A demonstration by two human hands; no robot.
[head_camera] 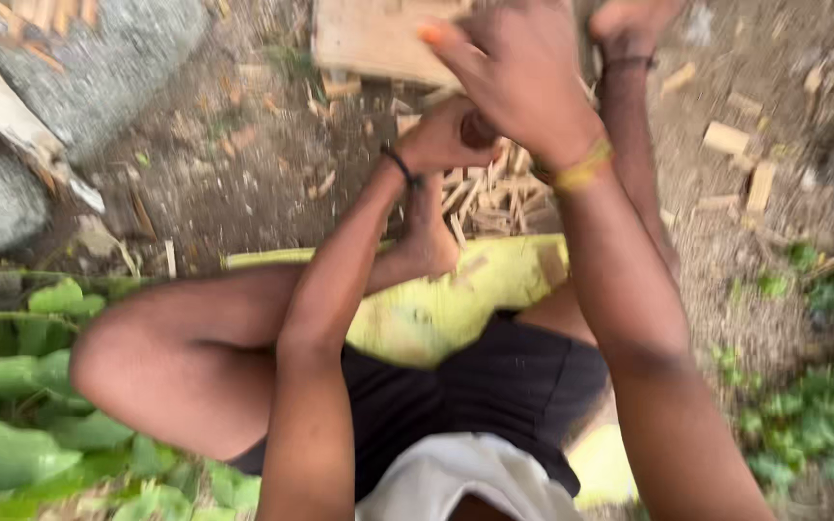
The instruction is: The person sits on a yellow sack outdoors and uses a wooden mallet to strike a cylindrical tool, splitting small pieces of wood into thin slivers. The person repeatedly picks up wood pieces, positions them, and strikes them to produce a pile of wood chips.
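Observation:
I sit on the ground with both hands raised in front of me, close together. My left hand, with a black band at the wrist, is closed around a dark brown handle, of which only the rounded end shows. My right hand, a yellow band at its wrist, wraps over the same handle from above. What the handle belongs to is hidden by the hands and blurred. Just beyond the hands lies a flat wooden block. Below them is a heap of split wood sticks.
I sit on a yellow-green leaf sheath, left knee bent, right leg stretched toward the block. Wood chips litter the dirt at the right. A grey sack lies at the upper left. Green leaves crowd the lower left and right edges.

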